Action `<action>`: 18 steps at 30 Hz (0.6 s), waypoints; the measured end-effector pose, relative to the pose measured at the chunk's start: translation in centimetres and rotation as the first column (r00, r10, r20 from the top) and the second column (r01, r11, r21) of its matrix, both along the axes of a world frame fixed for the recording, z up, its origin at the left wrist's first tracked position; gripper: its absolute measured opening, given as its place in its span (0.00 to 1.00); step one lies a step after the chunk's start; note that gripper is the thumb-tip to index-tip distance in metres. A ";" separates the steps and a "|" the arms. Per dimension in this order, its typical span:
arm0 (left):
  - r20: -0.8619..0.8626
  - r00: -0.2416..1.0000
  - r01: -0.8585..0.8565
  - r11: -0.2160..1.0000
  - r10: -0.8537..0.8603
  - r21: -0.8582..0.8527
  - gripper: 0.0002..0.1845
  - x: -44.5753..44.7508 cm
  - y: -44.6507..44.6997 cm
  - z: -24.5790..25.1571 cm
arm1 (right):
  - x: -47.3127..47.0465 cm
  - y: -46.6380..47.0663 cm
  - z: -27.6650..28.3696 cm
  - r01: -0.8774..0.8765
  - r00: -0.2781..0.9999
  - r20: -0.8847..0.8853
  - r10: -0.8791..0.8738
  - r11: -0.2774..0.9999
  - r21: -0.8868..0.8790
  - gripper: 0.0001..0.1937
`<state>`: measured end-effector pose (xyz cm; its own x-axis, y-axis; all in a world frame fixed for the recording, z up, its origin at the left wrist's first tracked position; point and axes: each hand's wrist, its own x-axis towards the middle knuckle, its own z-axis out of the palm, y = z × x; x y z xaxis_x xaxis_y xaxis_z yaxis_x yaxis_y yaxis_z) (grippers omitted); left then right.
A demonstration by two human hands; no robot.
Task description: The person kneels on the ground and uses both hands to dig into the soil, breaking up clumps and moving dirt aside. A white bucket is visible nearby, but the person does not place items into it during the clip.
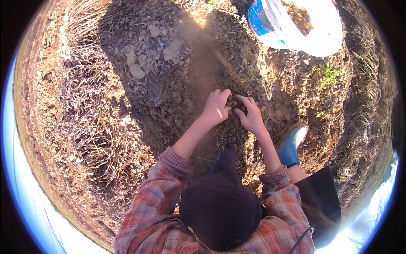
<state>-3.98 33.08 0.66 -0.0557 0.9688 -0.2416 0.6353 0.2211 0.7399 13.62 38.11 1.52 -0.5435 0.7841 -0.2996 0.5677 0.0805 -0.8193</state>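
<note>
My left hand [218, 106] and my right hand [252, 116] come together low over the dark soil. Their thumbs and fingers curl around a small brown earthy clump [233, 104], which lies between the two sets of fingertips. Fingers hide much of the clump, and its exact make-up is too small to tell. Shaded, crumbly soil [177, 95] spreads around both hands.
A white and blue plastic bucket [263, 23] with small tan pieces [299, 17] inside stands at the upper right. Pale clods [136, 65] lie upper left, dry stalks [101, 152] at left. A blue rubber boot [289, 147] is planted right of my arm; small green plants [330, 74] grow beyond.
</note>
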 end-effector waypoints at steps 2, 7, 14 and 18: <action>0.066 0.997 -0.044 0.999 0.044 0.002 0.18 -0.1 0.0 0.3 | -0.5 0.2 -0.1 -0.050 0.998 -0.049 0.051 0.998 0.025 0.16; 0.275 0.921 -0.274 0.961 0.276 -0.046 0.17 -2.0 0.1 1.1 | -0.4 1.8 -0.2 0.159 0.987 0.051 -0.152 0.966 -0.204 0.11; -0.137 0.979 0.180 0.959 -0.153 0.218 0.11 0.9 0.8 0.0 | 2.0 7.5 8.4 0.454 0.864 -0.201 -0.461 0.887 -0.084 0.12; -0.138 0.953 0.270 0.963 -0.270 -0.025 0.22 3.0 0.4 -0.1 | 1.0 15.7 16.0 0.504 0.864 -0.222 -0.453 0.763 0.404 0.20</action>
